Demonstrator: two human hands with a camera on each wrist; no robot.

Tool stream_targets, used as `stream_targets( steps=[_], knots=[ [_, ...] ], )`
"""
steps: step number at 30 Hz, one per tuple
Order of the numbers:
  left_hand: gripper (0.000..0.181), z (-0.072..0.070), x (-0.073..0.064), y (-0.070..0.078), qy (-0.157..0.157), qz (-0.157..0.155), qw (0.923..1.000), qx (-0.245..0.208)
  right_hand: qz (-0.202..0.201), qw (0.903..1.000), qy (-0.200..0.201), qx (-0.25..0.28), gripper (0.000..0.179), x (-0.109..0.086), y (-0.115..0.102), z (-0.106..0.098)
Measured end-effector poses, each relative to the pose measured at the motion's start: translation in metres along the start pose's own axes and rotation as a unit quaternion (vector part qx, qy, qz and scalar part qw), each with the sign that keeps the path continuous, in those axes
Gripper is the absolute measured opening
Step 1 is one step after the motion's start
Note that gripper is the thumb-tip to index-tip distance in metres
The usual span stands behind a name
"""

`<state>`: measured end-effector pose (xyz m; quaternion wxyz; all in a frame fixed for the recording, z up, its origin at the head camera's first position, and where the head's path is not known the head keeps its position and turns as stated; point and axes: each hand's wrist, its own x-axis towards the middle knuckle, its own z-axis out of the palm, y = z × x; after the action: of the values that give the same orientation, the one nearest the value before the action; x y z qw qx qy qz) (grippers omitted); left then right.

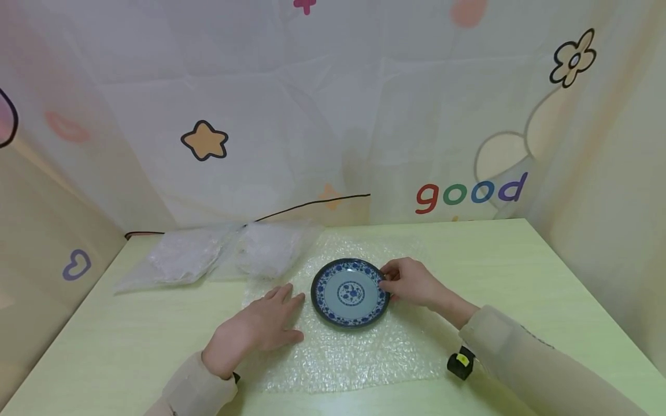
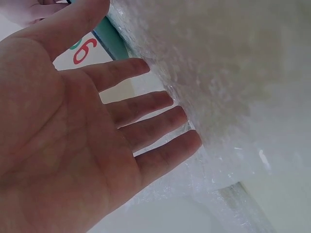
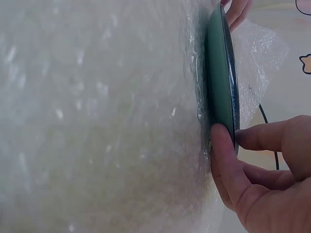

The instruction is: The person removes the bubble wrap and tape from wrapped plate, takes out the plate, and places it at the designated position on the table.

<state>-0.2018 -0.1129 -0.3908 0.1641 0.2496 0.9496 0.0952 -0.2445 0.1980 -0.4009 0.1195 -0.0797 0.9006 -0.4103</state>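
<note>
A round plate [image 1: 350,293] with a blue floral border and dark rim is over a sheet of bubble wrap [image 1: 333,364] on the table. My right hand [image 1: 412,283] pinches the plate's right edge, thumb on top and fingers beneath, as the right wrist view shows along with the plate's green underside [image 3: 219,73]. My left hand [image 1: 262,320] has its fingers spread, palm down over the left part of the bubble wrap, fingertips just short of the plate's left rim. In the left wrist view the left hand's fingertips [image 2: 194,138] lie right at the wrap's surface.
Two clear plastic bags [image 1: 187,254] with crumpled packing inside lie at the back left of the table [image 1: 546,300]. A small black object with a yellow spot [image 1: 461,363] is near my right forearm. A printed curtain [image 1: 333,115] hangs behind the table.
</note>
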Motion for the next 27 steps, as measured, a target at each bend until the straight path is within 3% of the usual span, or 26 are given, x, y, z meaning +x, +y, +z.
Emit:
stream_targets(
  steps=[14,27],
  knots=[
    [0.073,0.0,-0.001,-0.001,0.006,0.002,1.0,-0.005,0.037,0.9941,0.019,0.1,0.032,-0.004,0.0,0.002],
    [0.073,0.001,0.0,-0.003,0.002,0.0,1.0,-0.004,0.056,0.9878,0.036,0.14,0.034,-0.011,0.007,-0.007]
  ],
)
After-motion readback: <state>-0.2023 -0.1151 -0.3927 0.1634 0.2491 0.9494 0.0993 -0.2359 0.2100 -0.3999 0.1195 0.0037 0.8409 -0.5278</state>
